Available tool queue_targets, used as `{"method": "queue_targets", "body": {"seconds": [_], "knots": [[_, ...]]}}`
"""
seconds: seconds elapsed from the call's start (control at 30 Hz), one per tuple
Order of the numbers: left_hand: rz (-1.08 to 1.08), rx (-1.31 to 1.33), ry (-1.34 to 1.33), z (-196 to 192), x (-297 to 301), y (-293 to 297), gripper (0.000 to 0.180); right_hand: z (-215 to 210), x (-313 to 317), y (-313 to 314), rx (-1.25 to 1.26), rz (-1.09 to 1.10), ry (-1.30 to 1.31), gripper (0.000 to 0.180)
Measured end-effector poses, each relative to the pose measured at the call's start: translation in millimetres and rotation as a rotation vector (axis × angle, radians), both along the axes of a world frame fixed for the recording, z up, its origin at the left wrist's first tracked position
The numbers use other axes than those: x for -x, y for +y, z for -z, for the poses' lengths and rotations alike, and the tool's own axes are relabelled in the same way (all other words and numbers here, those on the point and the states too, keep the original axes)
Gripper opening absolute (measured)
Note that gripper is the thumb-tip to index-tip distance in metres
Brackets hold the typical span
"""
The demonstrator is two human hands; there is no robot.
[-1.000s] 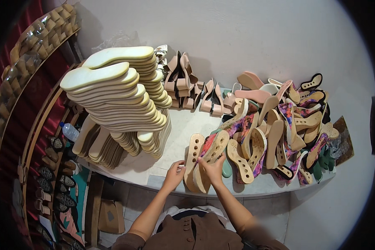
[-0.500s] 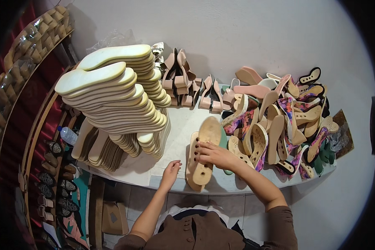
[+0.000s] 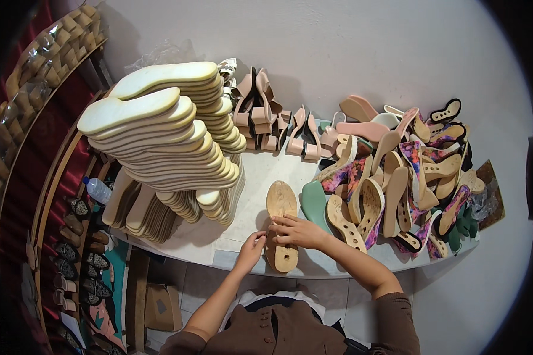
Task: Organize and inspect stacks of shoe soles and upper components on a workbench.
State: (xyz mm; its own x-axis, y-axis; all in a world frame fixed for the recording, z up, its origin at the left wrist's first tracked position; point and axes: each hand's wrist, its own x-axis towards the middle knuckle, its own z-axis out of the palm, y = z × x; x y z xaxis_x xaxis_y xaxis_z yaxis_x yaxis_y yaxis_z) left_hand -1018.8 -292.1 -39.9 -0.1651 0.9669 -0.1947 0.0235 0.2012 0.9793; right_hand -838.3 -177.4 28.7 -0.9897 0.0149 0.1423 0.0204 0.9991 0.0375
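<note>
Against a pale wall (image 3: 349,53), our white table (image 3: 257,189) bears a wooden sole (image 3: 282,201) with holes. We rest our right hand (image 3: 299,232) palm-down across that sole's middle, fingers stretched out and slightly spread, the forearm slanting in from the sole's lower right, elbow bent. Our left hand (image 3: 250,251) meets the sole's left edge, fingers curled; we cannot tell whether they grip. Left of the sole stand stacked cream insoles (image 3: 160,142); just right of it lies a green sole (image 3: 314,204).

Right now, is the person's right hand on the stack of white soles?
No, the right hand lies over a tan sole, while the stack of white soles stands to its left.
</note>
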Motion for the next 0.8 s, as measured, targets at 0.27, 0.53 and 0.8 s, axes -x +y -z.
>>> {"method": "queue_targets", "body": {"seconds": [0.27, 0.53, 0.8], "knots": [[0.035, 0.026, 0.034, -9, -6, 8, 0.029, 2, -4, -1, -0.006, 0.063, 0.085, 0.029], [-0.031, -0.044, 0.141, 0, -9, 16, 0.035, -1, -5, -11, 0.064, 0.190, 0.148, 0.041], [-0.069, -0.082, 0.134, 35, -21, 21, 0.055, 97, 1, -55, 1.612, 1.018, 1.068, 0.050]]}}
